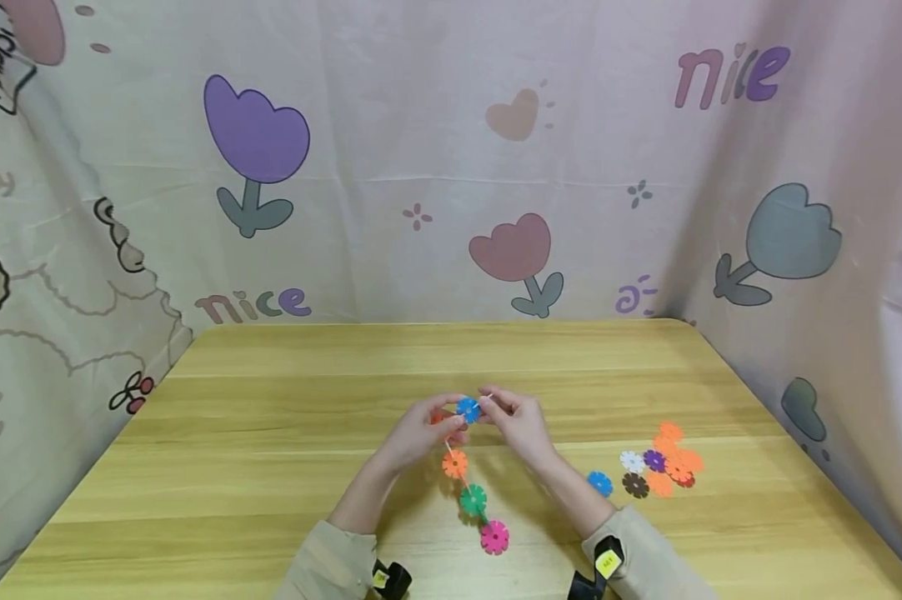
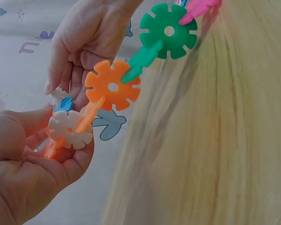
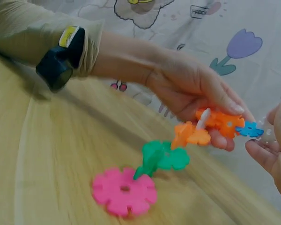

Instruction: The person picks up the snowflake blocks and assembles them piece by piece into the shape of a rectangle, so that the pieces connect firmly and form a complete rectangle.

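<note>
The left forearm point(image 1: 366, 492) and right forearm point(image 1: 577, 493) reach forward and slant inward, bare below the left sleeve point(image 1: 333, 560) and right sleeve point(image 1: 646, 550). The left hand point(image 1: 423, 431) and right hand point(image 1: 524, 427) face each other, fingertips just apart, both raised. The left hand grips between thumb and curled fingers; the right hand pinches with its thumb and fingertips.

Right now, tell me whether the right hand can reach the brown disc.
Likely yes: the brown disc lies uncovered on the table, though the right hand would probably first have to release the white piece it pinches.
</note>
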Demonstrator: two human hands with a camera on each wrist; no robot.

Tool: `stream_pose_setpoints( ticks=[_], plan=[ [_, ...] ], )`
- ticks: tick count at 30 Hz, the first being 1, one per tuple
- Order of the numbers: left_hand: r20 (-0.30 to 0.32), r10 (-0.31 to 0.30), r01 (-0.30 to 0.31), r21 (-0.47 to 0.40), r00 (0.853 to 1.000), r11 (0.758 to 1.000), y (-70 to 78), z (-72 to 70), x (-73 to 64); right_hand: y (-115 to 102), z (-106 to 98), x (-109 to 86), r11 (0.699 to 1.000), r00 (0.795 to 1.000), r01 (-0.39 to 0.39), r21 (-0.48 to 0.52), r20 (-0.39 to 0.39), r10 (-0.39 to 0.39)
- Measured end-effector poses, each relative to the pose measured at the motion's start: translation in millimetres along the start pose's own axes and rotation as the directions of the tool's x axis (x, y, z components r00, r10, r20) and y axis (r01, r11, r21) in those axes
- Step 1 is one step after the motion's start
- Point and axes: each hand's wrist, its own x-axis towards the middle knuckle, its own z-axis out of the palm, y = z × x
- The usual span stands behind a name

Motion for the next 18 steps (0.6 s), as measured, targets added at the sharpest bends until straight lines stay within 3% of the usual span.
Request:
stream_pose_setpoints(
  ticks=[9,18],
  plan=[
    [0.038,-0.026,0.027,-0.024,0.999,0.999,-1.1,-3.0,0.6,1.9,-3.9,2.9,0.997,0.996,-0.068,0.045,0.055,0.066],
    [0.065,-0.083,0.088,-0.067,0.994,0.994,-0.2,-5.9,0.8,8.5,-7.3,6.9,0.990,0.990,-0.140,0.024,-0.012,0.140]
  ],
)
